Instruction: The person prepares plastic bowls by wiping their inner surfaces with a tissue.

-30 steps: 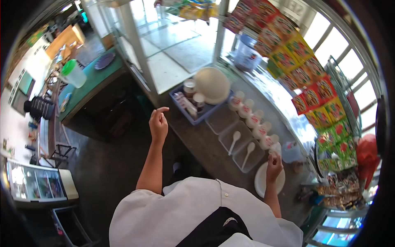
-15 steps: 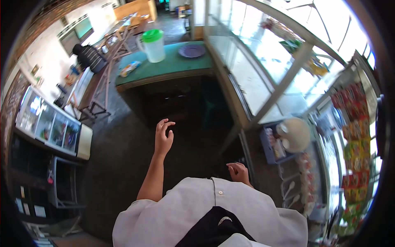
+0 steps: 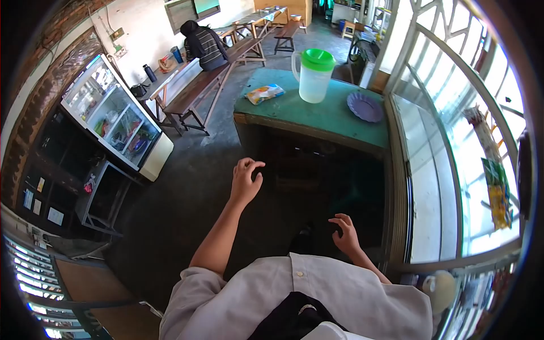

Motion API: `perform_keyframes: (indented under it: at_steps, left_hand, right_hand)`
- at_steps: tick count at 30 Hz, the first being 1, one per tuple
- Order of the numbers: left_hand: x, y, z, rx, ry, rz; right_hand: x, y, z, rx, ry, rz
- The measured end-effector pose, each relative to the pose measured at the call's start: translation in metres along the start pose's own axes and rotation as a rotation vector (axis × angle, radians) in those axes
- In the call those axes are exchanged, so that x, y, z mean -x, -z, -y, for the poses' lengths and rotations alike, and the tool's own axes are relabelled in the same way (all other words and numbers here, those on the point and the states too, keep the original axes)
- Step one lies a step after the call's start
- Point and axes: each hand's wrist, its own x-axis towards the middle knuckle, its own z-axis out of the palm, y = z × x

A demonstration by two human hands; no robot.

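My left hand (image 3: pixel 247 180) is raised in front of my body, fingers loosely curled apart from the thumb and nothing in it. Lower and to the right, my right hand (image 3: pixel 345 233) hangs in the air with spread, slightly bent fingers, also without anything in it. Beyond both hands stands a green-topped table (image 3: pixel 260 117). On it are a clear pitcher with a green lid (image 3: pixel 315 79), a purple plate (image 3: pixel 365 107) with a scalloped rim and a small orange-and-white packet (image 3: pixel 265 93). Neither hand touches any of these.
A glass-door fridge (image 3: pixel 116 113) stands at the left. Behind it, a person in a striped top (image 3: pixel 205 48) sits on a long wooden bench (image 3: pixel 195 96). A glass display case (image 3: pixel 425 175) borders the right side, with hanging packets (image 3: pixel 498 195) beyond.
My view has swung to the right, so the table, pitcher and fridge sit farther right in view. My right hand has come up and forward, its fingers more spread. Both hands stay without objects.
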Motion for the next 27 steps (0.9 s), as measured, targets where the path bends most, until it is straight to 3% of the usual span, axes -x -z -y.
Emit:
perform_keyframes:
  at_steps: [5,9,12,17,20,27]
  left_hand:
    - [-0.108,-0.054,0.051,-0.071,0.011,-0.076]
    - [-0.176,-0.107,0.106,-0.185,0.022,0.013]
    - [-0.221,-0.132,0.141,-0.397,0.177,0.168]
    - [-0.283,-0.153,0.195,-0.477,0.188,0.319]
    - [-0.315,-0.161,0.216,-0.499,0.246,0.539]
    - [-0.395,-0.149,0.241,-0.485,0.134,0.805]
  right_hand:
    - [-0.11,0.018,-0.022,-0.015,0.056,0.085]
    - [-0.18,0.045,-0.05,0.048,0.095,0.043]
    - [-0.21,0.061,-0.071,0.07,0.02,0.023]
    - [-0.231,0.067,-0.097,0.107,-0.077,-0.035]
    - [-0.239,0.062,-0.1,0.098,-0.203,-0.045]
    - [-0.274,0.025,-0.096,-0.005,-0.276,-0.21]
